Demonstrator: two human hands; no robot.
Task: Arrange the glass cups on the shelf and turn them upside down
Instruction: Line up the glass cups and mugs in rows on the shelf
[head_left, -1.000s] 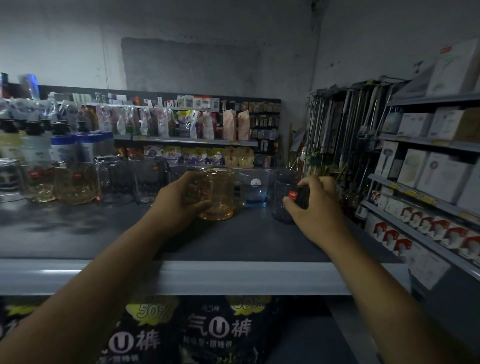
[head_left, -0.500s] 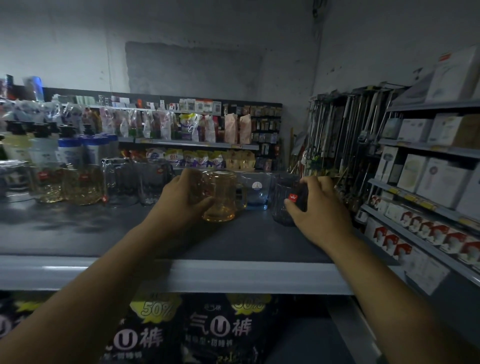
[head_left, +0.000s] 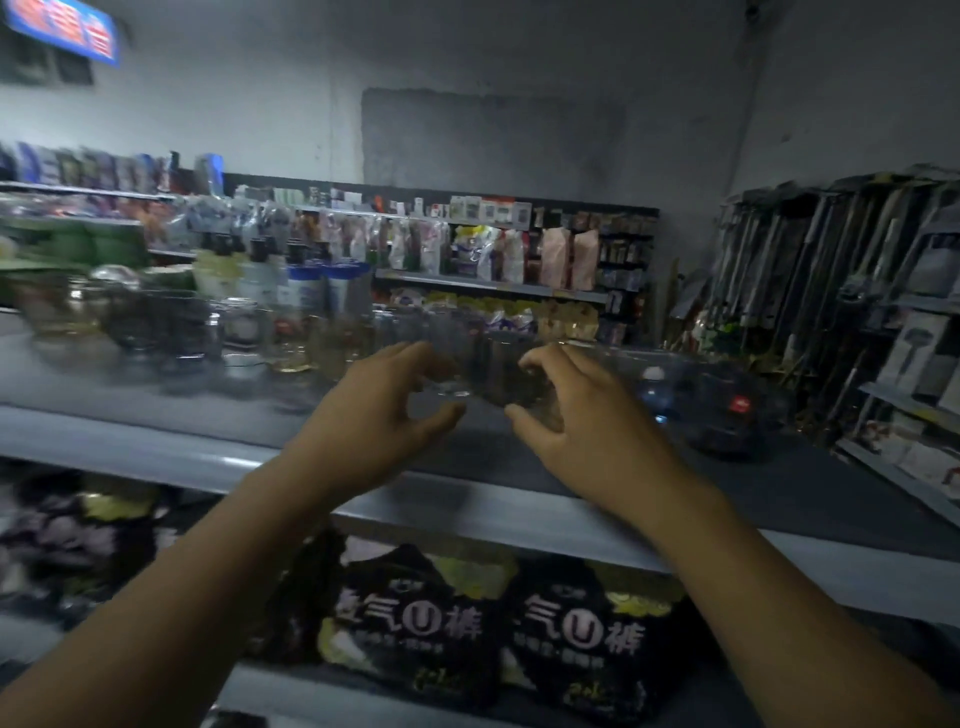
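A row of glass cups runs along the dark shelf top (head_left: 597, 467), and motion blurs all of it. Amber cups (head_left: 322, 348) stand at the left of the row, with a clear cup (head_left: 449, 364) and a grey cup (head_left: 506, 374) in the middle. My left hand (head_left: 374, 421) curls beside the clear cup with thumb and fingers apart. Next to the grey cup, my right hand (head_left: 576, 421) is spread the same way. Whether either hand touches glass is too blurred to tell. A dark cup with a red label (head_left: 727, 410) and a bluish cup (head_left: 657, 384) stand alone at the right.
Glass bowls and jars (head_left: 145, 322) crowd the shelf's left end, with bottles (head_left: 291, 280) behind the cups. Black packs (head_left: 415, 623) fill the shelf below. Mop handles (head_left: 810, 270) and a rack of boxes (head_left: 919, 353) stand at the right.
My view has swung left. Both hands let go of the amber cup and the dark red-labelled cup and moved left to the middle of the row. The dark cup stays at the right.
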